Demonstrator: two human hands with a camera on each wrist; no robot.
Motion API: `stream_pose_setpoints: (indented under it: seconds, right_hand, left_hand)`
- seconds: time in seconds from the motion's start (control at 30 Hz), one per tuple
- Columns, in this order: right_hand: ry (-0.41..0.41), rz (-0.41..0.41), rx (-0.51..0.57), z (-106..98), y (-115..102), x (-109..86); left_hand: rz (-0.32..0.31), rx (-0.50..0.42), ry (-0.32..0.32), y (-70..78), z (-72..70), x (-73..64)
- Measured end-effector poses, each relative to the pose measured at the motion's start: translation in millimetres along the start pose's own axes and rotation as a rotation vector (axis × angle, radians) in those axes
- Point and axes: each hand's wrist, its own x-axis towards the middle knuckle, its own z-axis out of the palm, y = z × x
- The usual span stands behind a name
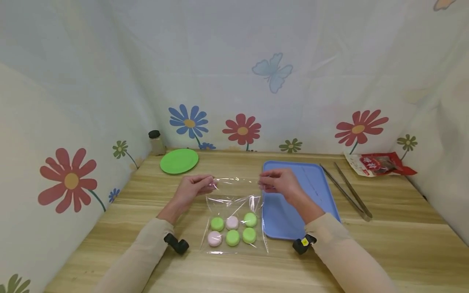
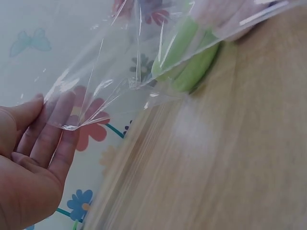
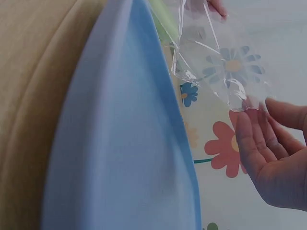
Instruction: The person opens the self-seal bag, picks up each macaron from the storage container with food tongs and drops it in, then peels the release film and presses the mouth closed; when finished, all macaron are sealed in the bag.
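A clear plastic bag lies toward the front of the table with several macarons inside, in two rows. Some are green macarons, others pale pink macarons. My left hand pinches the left corner of the bag's raised far flap between thumb and fingers. At the opposite corner, my right hand pinches the film the same way, above the blue tray. Both wrist views show the film stretched taut from the fingertips, its edge lifted off the table.
Metal tongs lie right of the tray. A red and white food packet sits at the back right. At the back left are a green plate and a small jar with a black lid. Flower-printed curtains border the table.
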Motion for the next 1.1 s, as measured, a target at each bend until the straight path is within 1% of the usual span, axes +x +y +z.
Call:
stream_pose_setpoints:
  seconds: [0.17, 0.27, 0.5, 0.67, 0.87, 0.97, 1.1]
  right_hand:
    - [-0.031, 0.000, -0.065, 1.5, 1.4, -1.9]
    - [-0.021, 0.003, -0.089, 1.4, 2.2, -1.4]
    - [0.013, -0.002, -0.098, 1.6, 2.7, 0.0]
    - [0.013, -0.006, -0.096, 2.1, -0.4, -1.6]
    - [0.013, -0.009, -0.125, 2.0, -2.7, -2.3]
    - [0.018, -0.009, -0.139, 1.9, -2.6, -2.5]
    - [0.013, -0.011, -0.119, 2.3, -0.8, -2.9]
  left_hand:
    - [-0.001, -0.015, -0.018, -0.3, -1.8, -0.8]
    - [-0.004, -0.010, -0.030, 0.3, -2.6, -0.8]
    - [-0.002, -0.011, -0.036, 0.9, -2.7, -0.1]
    - [-0.003, -0.006, -0.042, 1.0, -3.2, 0.4]
    - [-0.020, 0.009, -0.024, 1.8, -4.2, 1.8]
    - [-0.019, 0.011, -0.026, 2.1, -4.4, 1.9]
    - [-0.013, 0.005, -0.037, 1.2, -4.8, 1.9]
